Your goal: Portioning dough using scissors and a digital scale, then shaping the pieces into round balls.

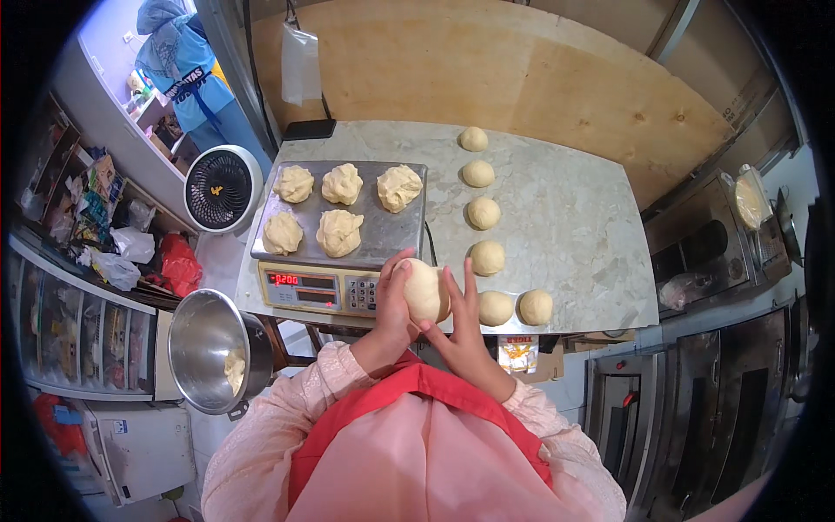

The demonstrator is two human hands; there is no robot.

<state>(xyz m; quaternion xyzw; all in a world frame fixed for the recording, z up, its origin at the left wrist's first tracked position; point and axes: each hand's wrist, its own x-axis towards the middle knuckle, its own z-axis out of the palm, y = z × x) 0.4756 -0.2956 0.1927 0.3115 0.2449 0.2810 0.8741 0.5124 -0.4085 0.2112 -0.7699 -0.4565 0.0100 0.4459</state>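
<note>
Between my two hands, over the near edge of the table, is a smooth pale dough ball (424, 292). My left hand (396, 304) curves around its left side, fingers wrapped along it. My right hand (463, 322) rests against its right side with fingers stretched upward and the thumb low on the dough. To the left, several rough dough lumps (342, 184) lie on the metal plate of a digital scale (409, 233). Right of my hands, smooth round dough balls (484, 213) form a column on the table, with another ball (536, 307) beside the nearest one.
A steel mixing bowl (187, 348) with some dough inside stands lower left of the table (583, 235). A fan (221, 190) and a black phone-like slab (310, 130) are at the far left. Another person (187, 78) stands beyond the doorway. Ovens (704, 248) line the right side.
</note>
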